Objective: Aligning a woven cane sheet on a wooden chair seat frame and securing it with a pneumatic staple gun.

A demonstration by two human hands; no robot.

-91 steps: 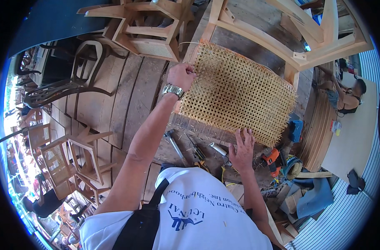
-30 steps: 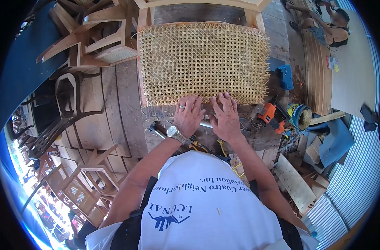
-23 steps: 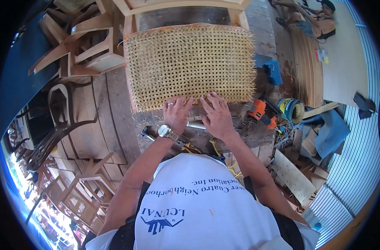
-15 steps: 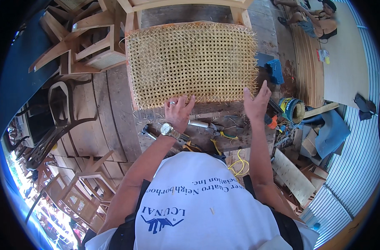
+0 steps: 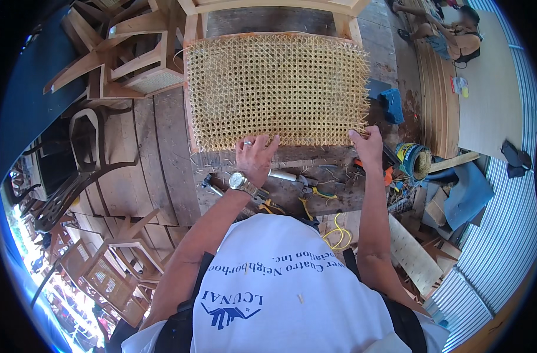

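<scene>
Cane sheet (image 5: 274,88) is lying ahead of the left hand (image 5: 255,159), which is resting slightly parted fingers (image 5: 248,143) on its near edge, while the right hand (image 5: 368,147) is seemingly pinching a corner, apparently an edge-straightening step probably calling next for steady, even tension.

Around us runs a floor (image 5: 168,147) of weathered planks. On our left we see a blue sheet (image 5: 39,88), a dark carved chair (image 5: 55,208), pale wooden chairs (image 5: 106,279) and glaring light (image 5: 30,228) beyond. On our right stand stacked boards (image 5: 438,112), a broad pale panel (image 5: 486,106) and corrugated metal walling (image 5: 511,220).
</scene>
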